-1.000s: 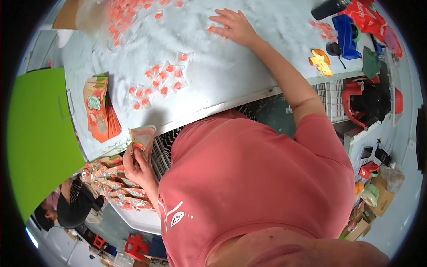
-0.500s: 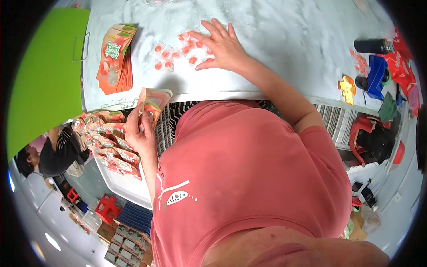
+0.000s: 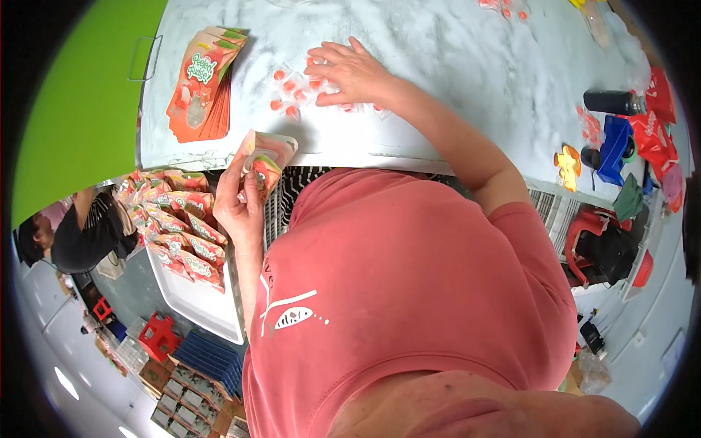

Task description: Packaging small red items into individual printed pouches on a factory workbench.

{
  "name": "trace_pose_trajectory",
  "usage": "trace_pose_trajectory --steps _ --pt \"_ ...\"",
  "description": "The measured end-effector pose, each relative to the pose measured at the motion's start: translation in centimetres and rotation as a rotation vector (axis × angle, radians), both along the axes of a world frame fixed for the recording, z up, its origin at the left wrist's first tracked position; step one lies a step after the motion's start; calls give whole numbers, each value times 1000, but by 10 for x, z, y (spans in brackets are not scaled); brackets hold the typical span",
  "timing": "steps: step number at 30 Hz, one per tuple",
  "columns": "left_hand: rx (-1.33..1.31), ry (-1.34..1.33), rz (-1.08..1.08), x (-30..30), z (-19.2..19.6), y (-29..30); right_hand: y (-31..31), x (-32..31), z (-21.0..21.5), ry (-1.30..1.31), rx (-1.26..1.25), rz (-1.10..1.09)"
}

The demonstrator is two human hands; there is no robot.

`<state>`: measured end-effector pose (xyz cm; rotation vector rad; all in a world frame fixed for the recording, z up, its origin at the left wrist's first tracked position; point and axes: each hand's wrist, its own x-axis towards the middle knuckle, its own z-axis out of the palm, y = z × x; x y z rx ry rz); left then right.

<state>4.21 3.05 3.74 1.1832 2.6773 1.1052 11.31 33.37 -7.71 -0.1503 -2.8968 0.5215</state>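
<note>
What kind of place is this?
Probably a small packing workshop. A stack of flat orange printed pouches lies on the grey worktable, small clear-wrapped orange sweets lie loose, and a white tray holds filled pouches.

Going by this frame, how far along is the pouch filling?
Done: a white bin beside the table holds a heap of pouches lying in it. In hand: the left hand holds one open pouch at the table edge, while the right hand rests flat on small red wrapped sweets. Left: a stack of flat pouches waits on the table, and more sweets lie at the far edge.
</note>
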Motion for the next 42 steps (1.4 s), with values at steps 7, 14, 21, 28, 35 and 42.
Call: trace_pose_trajectory --steps 7,14,21,28,35,42 --pt "11 -42 51 -4 -2 -5 2 41 21 75 -48 5" --pt "-7 16 -15 -6 -4 4 -13 52 15 88 77 65" --pt "-26 -22 22 -5 -2 4 -10 39 8 189 102 50" --pt "-16 197 -26 -8 6 37 2 33 5 413 -178 -97" --pt "6 113 -137 -15 5 78 -2 29 84 327 -1056 -118" --pt "50 193 -287 -15 0 118 7 33 97 190 -336 11"
